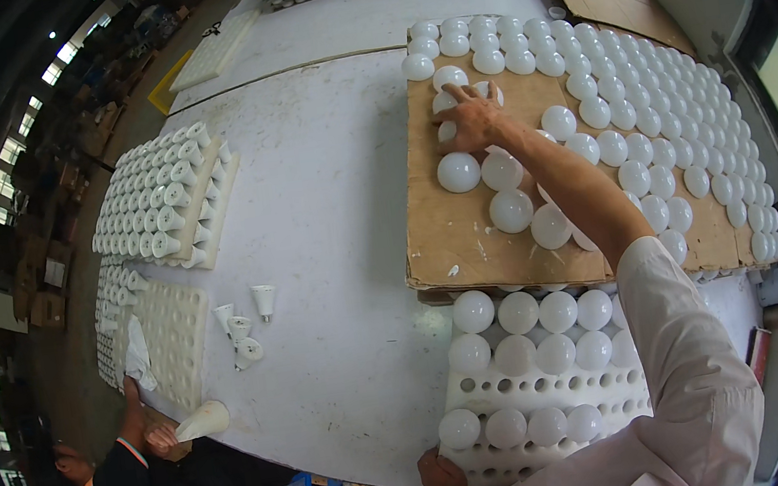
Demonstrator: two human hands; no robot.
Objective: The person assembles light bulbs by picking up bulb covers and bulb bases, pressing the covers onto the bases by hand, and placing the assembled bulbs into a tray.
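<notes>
Two hands of ours stand well apart. Our right hand (471,122) spreads its fingers over white domes (458,173) on a cardboard sheet (448,240); we cannot tell whether it grips any. Our left hand (442,475) curls at the near left corner of a holed foam tray (528,400); whether it holds that edge, we cannot tell either. If our fingers gather several smooth domes at once, we judge that one could slip or knock its neighbours. More domes sit close under our forearm (577,174), so lowering it could set them rolling. The cardboard shows no raised rim, so a rolling dome could drop onto those in the tray and crack. A tug at the tray could unseat its front row. Farther left on the bench (331,251), loose white cones (264,302) could topple if a co-worker's hand (161,436) brushes them.
</notes>
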